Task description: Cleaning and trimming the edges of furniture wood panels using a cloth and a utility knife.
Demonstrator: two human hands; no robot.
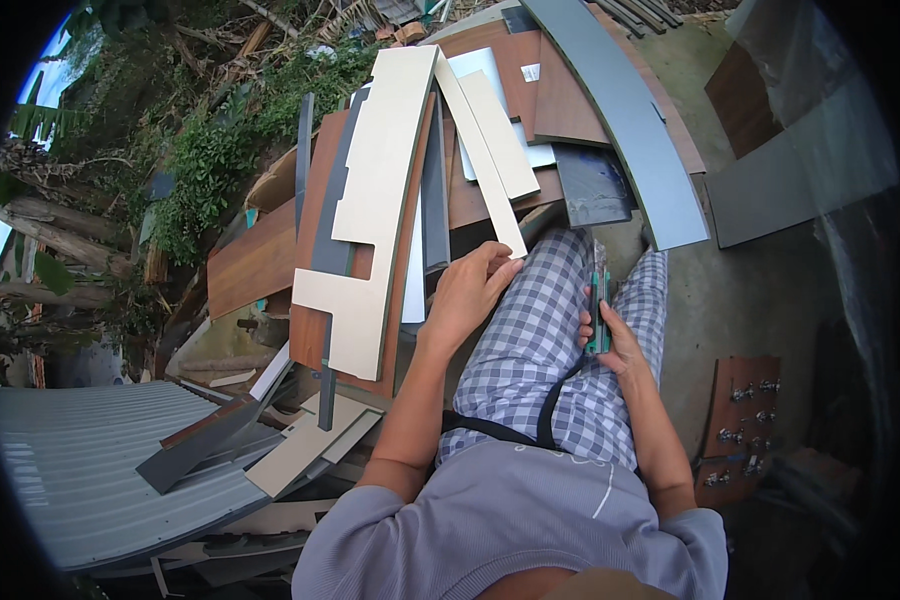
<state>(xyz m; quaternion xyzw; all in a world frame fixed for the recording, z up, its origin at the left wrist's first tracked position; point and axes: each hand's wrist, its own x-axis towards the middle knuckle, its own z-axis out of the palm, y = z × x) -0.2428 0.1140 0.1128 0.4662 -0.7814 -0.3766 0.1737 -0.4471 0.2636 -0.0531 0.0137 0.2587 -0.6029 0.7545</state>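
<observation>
My left hand (467,292) has its fingers and thumb closed at the near end of a narrow cream board strip (478,150). That strip leans back over the pile, against a shorter cream strip (500,140). In front of my thighs, my right hand (610,335) is wrapped round a green-and-black-handled hand tool (599,305) with a narrow metal part pointing away from me; its exact kind is unclear. To the left of the strip lies a large cream panel (360,290) with notches cut in its edge, resting over brown and grey boards.
A long grey-blue board (635,140) slants across the far right of the pile. Brown boards with metal fittings (735,430) lie on the concrete at right. Corrugated sheeting (80,450) holds offcuts at lower left. Clear plastic sheeting (850,150) hangs right; shrubs (205,150) grow far left.
</observation>
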